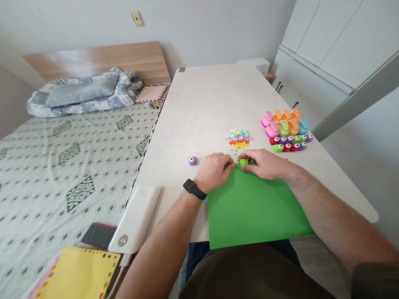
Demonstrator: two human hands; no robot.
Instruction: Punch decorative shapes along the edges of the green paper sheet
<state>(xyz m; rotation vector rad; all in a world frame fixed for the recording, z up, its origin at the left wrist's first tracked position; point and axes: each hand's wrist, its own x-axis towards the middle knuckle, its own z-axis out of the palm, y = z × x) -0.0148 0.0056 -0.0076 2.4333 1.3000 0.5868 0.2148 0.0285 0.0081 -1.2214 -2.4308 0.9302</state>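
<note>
A green sheet of paper [258, 211] lies on the white table and hangs over its front edge. Its far edge is pinched by my left hand [218, 169], fingers closed, a black watch on that wrist. Just to the right, my right hand [263, 163] grips a small green craft punch [243, 163] between thumb and fingers, at the same far edge of the sheet. Past the punch sits a heap of colourful paper cut-outs [239, 138]. A purple craft punch [193, 160] stands alone to the left of my left hand.
Rows of colourful craft punches [286, 128] stand at the right of the table [215, 99]. A white power bank [137, 218] with a cable lies at the left edge, near yellow punched paper [77, 272] and a dark phone-like slab [99, 234]. A bed [102, 166] adjoins the left.
</note>
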